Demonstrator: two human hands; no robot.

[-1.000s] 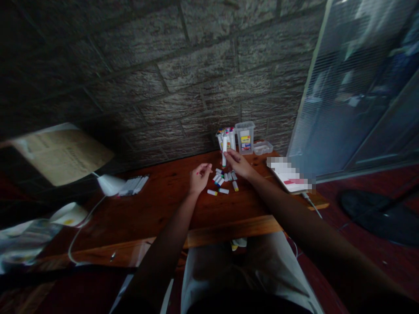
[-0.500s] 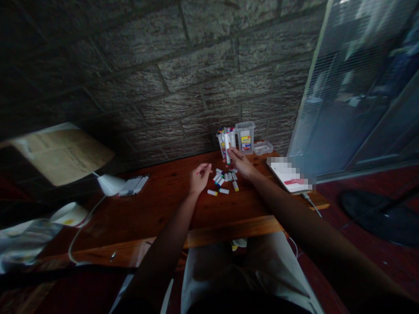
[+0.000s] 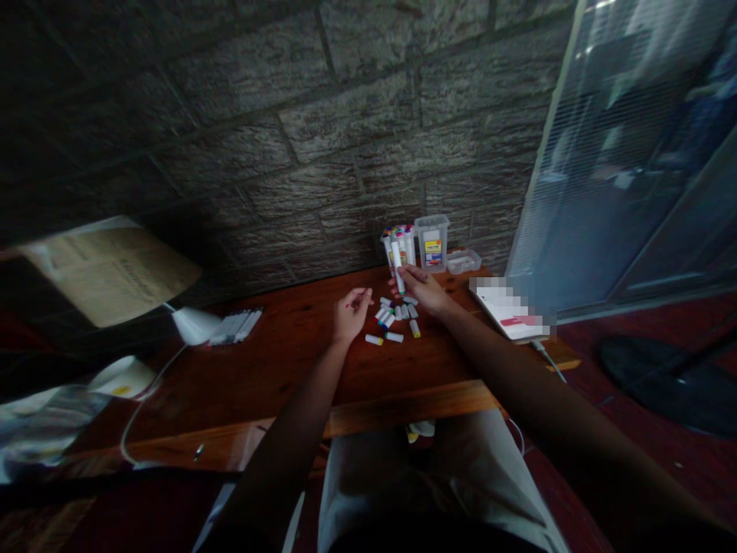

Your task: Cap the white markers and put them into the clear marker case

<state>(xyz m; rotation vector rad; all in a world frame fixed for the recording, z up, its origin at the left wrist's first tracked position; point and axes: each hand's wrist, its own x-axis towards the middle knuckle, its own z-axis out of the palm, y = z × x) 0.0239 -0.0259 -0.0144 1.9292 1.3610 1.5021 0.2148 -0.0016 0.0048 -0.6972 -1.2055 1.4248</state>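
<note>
A white marker point(image 3: 397, 261) stands nearly upright in my right hand point(image 3: 423, 287), gripped between thumb and fingers. Right behind it is a clear box filled with markers point(image 3: 409, 250), their coloured ends up. My left hand point(image 3: 351, 313) hovers to the left with its fingers curled and pressed together; whatever they may hold is too small to make out. Below and between the hands, several loose marker caps point(image 3: 394, 337) lie scattered on the wooden table point(image 3: 276, 369).
An upright clear plastic box point(image 3: 431, 240) and a shallow clear lid point(image 3: 463, 262) sit by the wall. A row of markers point(image 3: 236, 326) lies left beside a lamp point(image 3: 115, 269). There is a paper cup point(image 3: 122, 377) near the left edge, and a white tablet-like object point(image 3: 510, 311) at the right.
My right hand, still gripping the marker, has shifted slightly and tilted it a little. My left hand and the loose caps stay where they were.
</note>
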